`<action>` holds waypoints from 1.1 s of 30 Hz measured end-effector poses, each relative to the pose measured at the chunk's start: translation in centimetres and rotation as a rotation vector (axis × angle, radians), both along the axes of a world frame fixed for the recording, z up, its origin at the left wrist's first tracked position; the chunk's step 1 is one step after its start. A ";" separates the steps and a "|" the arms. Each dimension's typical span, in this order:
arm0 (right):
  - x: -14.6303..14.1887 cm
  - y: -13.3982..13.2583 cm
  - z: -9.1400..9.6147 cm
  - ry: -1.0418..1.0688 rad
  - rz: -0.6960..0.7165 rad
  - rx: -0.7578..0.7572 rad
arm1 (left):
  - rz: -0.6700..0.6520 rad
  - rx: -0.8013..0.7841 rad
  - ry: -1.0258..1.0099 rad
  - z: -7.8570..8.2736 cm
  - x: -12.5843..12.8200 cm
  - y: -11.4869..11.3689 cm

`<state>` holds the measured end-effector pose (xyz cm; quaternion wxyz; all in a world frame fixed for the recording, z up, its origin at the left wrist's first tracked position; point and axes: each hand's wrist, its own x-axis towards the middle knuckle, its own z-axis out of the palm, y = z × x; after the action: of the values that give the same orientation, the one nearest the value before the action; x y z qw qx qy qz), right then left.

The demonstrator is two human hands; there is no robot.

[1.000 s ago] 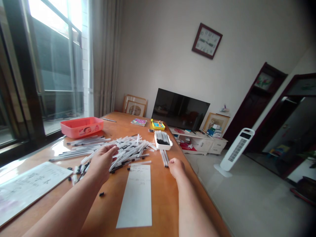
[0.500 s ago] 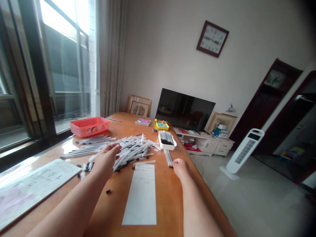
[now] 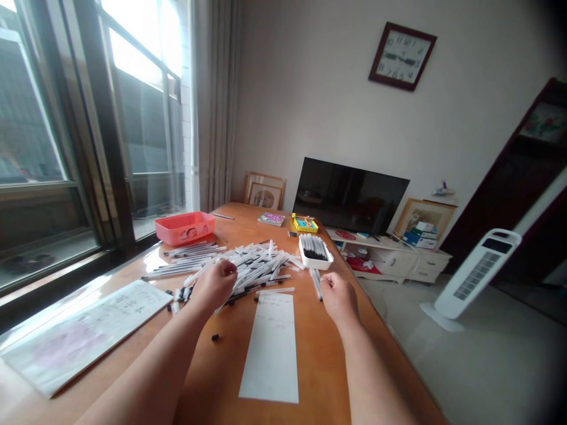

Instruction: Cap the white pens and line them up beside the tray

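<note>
A loose pile of white pen barrels (image 3: 254, 268) lies in the middle of the wooden table (image 3: 319, 378). My left hand (image 3: 215, 284) rests on the near edge of that pile with its fingers curled down onto the barrels. My right hand (image 3: 339, 295) is a closed fist on the table beside a few assembled pens (image 3: 316, 283). What the fist holds, if anything, is hidden. A white tray (image 3: 315, 252) of black-tipped pens stands just beyond them. A long white paper strip (image 3: 271, 345) lies between my forearms.
A red plastic basket (image 3: 185, 227) sits at the far left by the window. A printed sheet (image 3: 84, 330) lies near left. Small black caps (image 3: 215, 337) dot the table. A yellow box (image 3: 305, 224), a television (image 3: 349, 195) and a white tower fan (image 3: 476, 274) stand beyond.
My left hand's fingers have curled down onto the pile of barrels. My right fist has shifted slightly toward the loose pens. The view has swung left.
</note>
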<state>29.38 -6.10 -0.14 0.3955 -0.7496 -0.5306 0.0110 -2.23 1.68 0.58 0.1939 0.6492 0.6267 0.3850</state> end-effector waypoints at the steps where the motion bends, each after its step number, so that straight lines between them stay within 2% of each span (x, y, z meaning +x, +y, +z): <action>1: -0.3 -0.1 0.1 0.001 0.017 0.005 | -0.013 -0.001 0.131 -0.2 -0.1 0.0; 4: -0.8 -0.1 0.1 0.012 0.048 0.000 | -0.052 0.013 0.397 -0.5 0.0 -0.2; 10: -1.1 0.0 0.0 0.034 0.067 0.009 | -0.059 0.056 0.620 -0.1 0.6 -1.0; 16: -1.4 -0.2 0.4 0.037 0.077 0.003 | -0.028 0.013 0.700 0.2 0.7 -1.3; 21: -1.6 -0.5 0.8 0.037 0.085 0.010 | -0.009 0.023 0.653 0.3 0.5 -1.1; 24: -1.8 -0.5 0.9 0.043 0.091 0.024 | 0.011 0.042 0.565 0.8 0.4 -1.2; 26: -2.4 -0.5 0.8 0.056 0.116 0.037 | -0.018 0.011 0.422 1.2 0.6 -1.4; 29: -4.0 -0.6 0.7 0.105 0.223 0.069 | -0.147 -0.136 0.010 1.7 1.4 -2.2; 31: -5.4 -0.8 0.6 0.146 0.352 0.104 | -0.279 -0.205 -0.290 2.1 2.2 -3.0; 33: -6.7 -1.1 0.5 0.186 0.465 0.122 | -0.391 -0.247 -0.491 2.5 2.9 -3.7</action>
<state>22.64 -7.16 0.38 0.4740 -0.5780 -0.6496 0.1387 0.68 -2.07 3.07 0.4864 0.6166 0.4667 0.4066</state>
